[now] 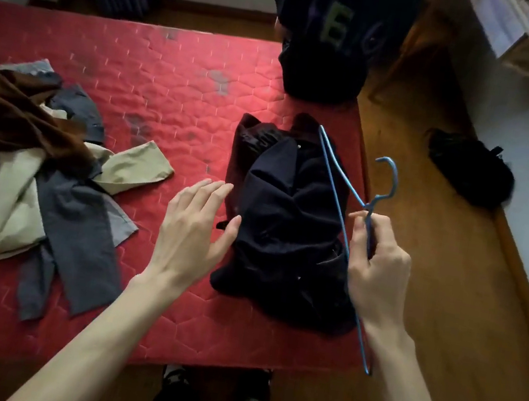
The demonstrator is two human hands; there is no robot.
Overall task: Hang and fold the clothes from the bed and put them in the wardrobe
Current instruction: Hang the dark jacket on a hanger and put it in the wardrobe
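Gripping the blue hanger (pixel 343 199) near its hook in my right hand (pixel 380 270), I hover my open left hand (pixel 193 227) just left of the dark garment (pixel 287 224) bunched on the bed (pixel 170 88), the hanger's long axis running over it.

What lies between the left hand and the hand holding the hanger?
In the head view, the crumpled dark garment lies on the red mattress between the left hand and the right hand, which grips the blue hanger.

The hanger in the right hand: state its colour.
Blue: the hanger is thin blue wire, seen best in the head view.
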